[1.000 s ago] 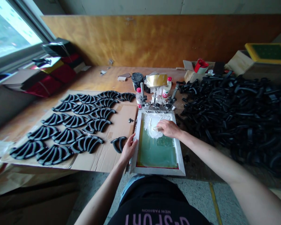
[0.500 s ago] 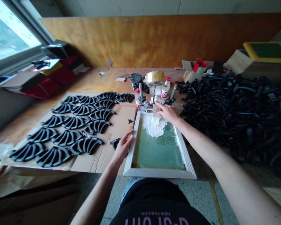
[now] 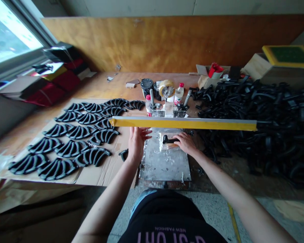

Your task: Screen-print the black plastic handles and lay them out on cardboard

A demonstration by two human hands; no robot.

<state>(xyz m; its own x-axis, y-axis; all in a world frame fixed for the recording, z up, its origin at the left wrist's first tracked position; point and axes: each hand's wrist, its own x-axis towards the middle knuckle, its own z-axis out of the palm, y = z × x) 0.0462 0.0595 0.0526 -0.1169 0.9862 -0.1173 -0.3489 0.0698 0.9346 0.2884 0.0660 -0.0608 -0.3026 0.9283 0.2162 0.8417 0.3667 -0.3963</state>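
A heap of black curved plastic parts covers the right side of the bench, and rows of the same curved parts lie fanned out on a flattened cardboard sheet to the left. Between them the printing screen frame is swung up on its hinge clamps, so only its yellow-taped edge shows as a long bar running left to right across the view. Under it lies the metal print plate, pale and shiny, smeared with white residue, its long axis running from the person toward the far wall.

On the far part of that plate sits one black curved part, dark and slightly glossy, lying flat with its long axis left to right, its left end turned up a little. The right hand rests at the part's right end, fingers curled down onto it; whether they grip it or only touch it cannot be told. The left hand is just beside the plate's left edge, under the raised frame, palm down, fingers spread and straight, holding nothing. A single black part lies on the cardboard near the left wrist. Behind the clamps stand two small bottles with red caps, a tape roll and a black jar.
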